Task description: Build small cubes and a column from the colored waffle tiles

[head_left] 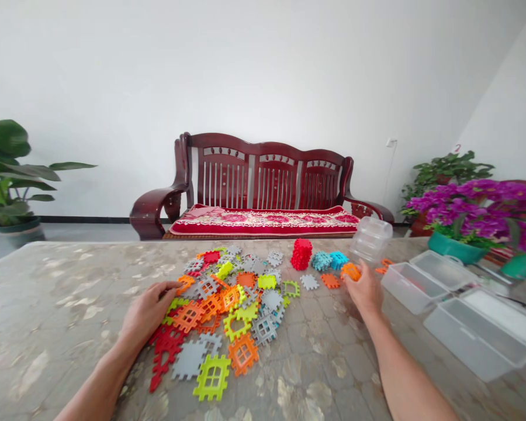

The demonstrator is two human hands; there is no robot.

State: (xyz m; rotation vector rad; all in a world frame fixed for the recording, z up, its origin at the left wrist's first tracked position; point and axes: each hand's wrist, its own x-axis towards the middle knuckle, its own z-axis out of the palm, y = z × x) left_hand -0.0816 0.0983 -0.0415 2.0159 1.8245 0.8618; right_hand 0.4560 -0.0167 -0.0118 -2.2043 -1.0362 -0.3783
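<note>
My left hand [151, 305] is at the left edge of a loose pile of plastic interlocking tiles, its thumb and fingers closed at the edge of an orange interlocking tile [186, 284]. In the pile are grey, red, orange and lime tiles, some with window cut-outs, such as a lime window tile [213, 377]. My right hand [365, 291] grips a small stack of orange interlocking tiles [350, 271], partly hidden by the fingers. Left of it lie a flat orange tile [330, 281] and a grey tile [309, 282]. A red tile stack [301, 254] stands farther back, beside blue tiles [339, 260] and grey-blue tiles [321, 261].
Clear plastic boxes [473, 345] with lids stand at the right, and another clear container [370, 238] is behind my right hand. Purple flowers [486, 204] in a green pot are at the back right. Beyond the table [70, 298] is a wooden bench [263, 169].
</note>
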